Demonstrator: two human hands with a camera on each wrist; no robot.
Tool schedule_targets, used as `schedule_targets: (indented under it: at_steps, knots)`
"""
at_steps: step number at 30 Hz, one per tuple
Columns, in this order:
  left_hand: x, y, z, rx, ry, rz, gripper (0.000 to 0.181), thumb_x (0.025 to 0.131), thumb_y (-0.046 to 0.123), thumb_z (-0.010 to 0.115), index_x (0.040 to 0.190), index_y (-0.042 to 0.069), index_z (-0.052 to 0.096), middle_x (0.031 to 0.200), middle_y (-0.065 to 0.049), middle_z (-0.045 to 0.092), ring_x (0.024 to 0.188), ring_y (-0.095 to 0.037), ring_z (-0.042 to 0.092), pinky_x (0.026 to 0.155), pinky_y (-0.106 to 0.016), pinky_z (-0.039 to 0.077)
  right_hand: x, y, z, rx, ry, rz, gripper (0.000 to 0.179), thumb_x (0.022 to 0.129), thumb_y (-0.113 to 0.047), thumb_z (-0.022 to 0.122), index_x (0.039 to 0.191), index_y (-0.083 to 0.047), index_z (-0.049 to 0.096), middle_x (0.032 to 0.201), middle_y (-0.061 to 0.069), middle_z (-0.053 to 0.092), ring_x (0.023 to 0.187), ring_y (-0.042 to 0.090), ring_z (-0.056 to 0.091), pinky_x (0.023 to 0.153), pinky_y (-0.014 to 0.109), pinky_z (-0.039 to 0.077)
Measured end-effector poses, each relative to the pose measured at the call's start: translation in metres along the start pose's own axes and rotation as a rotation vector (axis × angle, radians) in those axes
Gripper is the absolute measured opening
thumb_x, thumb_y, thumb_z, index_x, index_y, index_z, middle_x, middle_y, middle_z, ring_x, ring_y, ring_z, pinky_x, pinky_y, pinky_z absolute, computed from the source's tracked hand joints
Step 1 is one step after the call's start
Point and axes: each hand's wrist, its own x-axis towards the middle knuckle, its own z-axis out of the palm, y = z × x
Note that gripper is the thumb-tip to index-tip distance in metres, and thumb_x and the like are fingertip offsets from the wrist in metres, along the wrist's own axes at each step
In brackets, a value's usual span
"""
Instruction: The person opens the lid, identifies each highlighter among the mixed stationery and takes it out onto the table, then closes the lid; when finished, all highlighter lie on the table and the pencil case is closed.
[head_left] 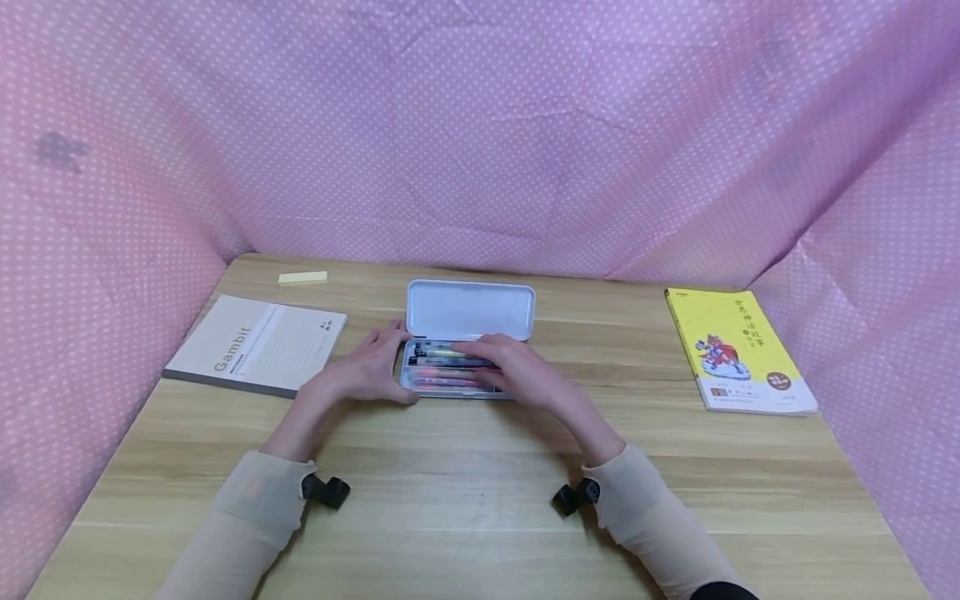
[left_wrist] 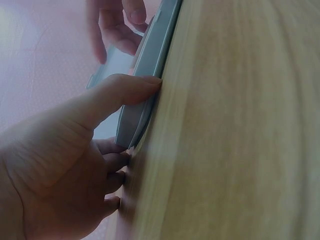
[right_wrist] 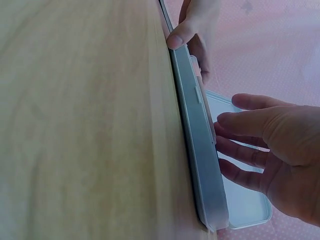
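Note:
A pale pencil case lies on the table with its lid swung back. Several pens lie side by side inside it, some dark, some pinkish. My left hand grips the case's left end, its thumb against the front side and its fingers around the end and back. Over the right half of the case hovers my right hand, its fingers reaching down toward the pens, thumb apart from the fingers. In the right wrist view, the case wall partly hides those fingertips; no pen shows between them.
A grey-white notebook lies to the left, with a small pale yellow block behind it. At the right lies a yellow book. Pink dotted cloth hangs behind and beside the wooden table.

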Motion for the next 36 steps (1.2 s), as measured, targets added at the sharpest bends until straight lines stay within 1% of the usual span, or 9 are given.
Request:
schedule_targets:
  at_steps: [4,8,20,26,32,36]
  knots:
    - [0.0000,-0.0001,0.0001,0.004,0.000,-0.001,0.102,0.073,0.046,0.085,0.150,0.006,0.031,0.170,-0.032,0.005,0.158,-0.052,0.006,0.132,-0.060,0.007,0.0006,-0.0002,0.0005,-0.030,0.005,-0.007,0.043,0.101,-0.014,0.064,0.142,-0.025,0.062,0.126,0.003,0.071,0.119,0.020,0.066,0.104,0.041,0.057]
    - [-0.0001,-0.0006,0.0002,0.004,0.001,0.003,0.102,0.072,0.045,0.085,0.149,0.006,0.031,0.170,-0.032,0.006,0.159,-0.049,0.006,0.132,-0.059,0.006,0.0008,-0.0003,0.0012,-0.057,0.007,-0.011,0.038,0.101,-0.011,0.063,0.137,-0.023,0.067,0.121,0.003,0.072,0.115,0.020,0.066,0.101,0.041,0.058]
    - [0.0006,-0.0016,0.0009,0.008,0.001,-0.002,0.104,0.072,0.046,0.085,0.151,0.005,0.030,0.171,-0.031,0.006,0.159,-0.049,0.007,0.132,-0.058,0.007,-0.0001,0.0001,0.0011,-0.082,0.022,-0.013,0.036,0.099,-0.003,0.063,0.130,-0.019,0.071,0.118,0.003,0.070,0.112,0.020,0.064,0.098,0.039,0.057]
    - [0.0013,-0.0020,0.0006,0.010,0.000,0.002,0.105,0.073,0.047,0.085,0.152,0.004,0.030,0.170,-0.032,0.006,0.158,-0.051,0.007,0.132,-0.060,0.008,-0.0004,-0.0009,0.0009,-0.104,0.025,0.028,0.036,0.097,0.001,0.063,0.127,-0.018,0.073,0.114,0.004,0.069,0.107,0.020,0.063,0.096,0.039,0.057]
    - [0.0020,-0.0029,0.0006,0.001,0.000,0.024,0.104,0.073,0.045,0.084,0.151,0.002,0.031,0.169,-0.033,0.007,0.160,-0.046,0.007,0.133,-0.059,0.006,-0.0010,-0.0016,0.0001,-0.132,0.025,0.059,0.036,0.096,0.003,0.064,0.125,-0.016,0.075,0.113,0.006,0.069,0.105,0.021,0.063,0.095,0.039,0.057]
    - [0.0020,-0.0036,0.0007,0.007,-0.001,0.029,0.103,0.074,0.045,0.084,0.151,0.001,0.031,0.169,-0.033,0.007,0.160,-0.047,0.007,0.132,-0.060,0.006,-0.0015,-0.0012,-0.0004,-0.136,0.024,0.074,0.036,0.096,0.003,0.064,0.124,-0.017,0.075,0.111,0.005,0.068,0.102,0.020,0.062,0.093,0.038,0.058]
